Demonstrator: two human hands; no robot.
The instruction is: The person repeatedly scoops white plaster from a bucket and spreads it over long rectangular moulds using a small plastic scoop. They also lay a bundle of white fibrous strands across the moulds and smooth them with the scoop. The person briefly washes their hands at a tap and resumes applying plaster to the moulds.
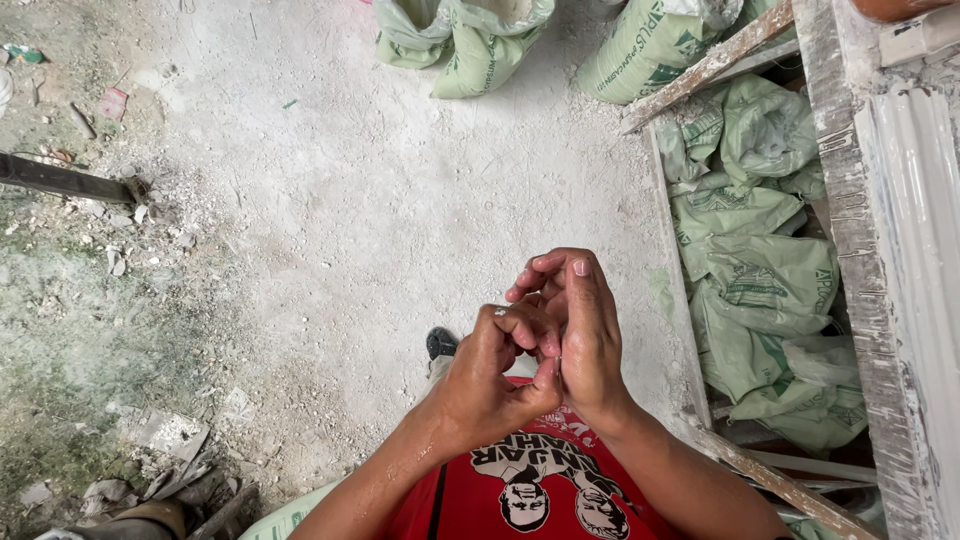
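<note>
My left hand (490, 375) and my right hand (580, 325) are pressed together in front of my red printed shirt (520, 490), above a dusty white floor (380, 200). The fingers interlace and rub against each other. A ring shows on a finger of the left hand. Neither hand holds any object. The toe of my dark shoe (440, 343) peeks out just left of the hands.
Pale green sacks (760, 270) lie piled inside a wooden frame (672, 280) at right, beside a plaster-crusted white bench (910, 250). More green sacks (470, 40) stand at the top. A dark metal bar (60, 180) and rubble lie at left.
</note>
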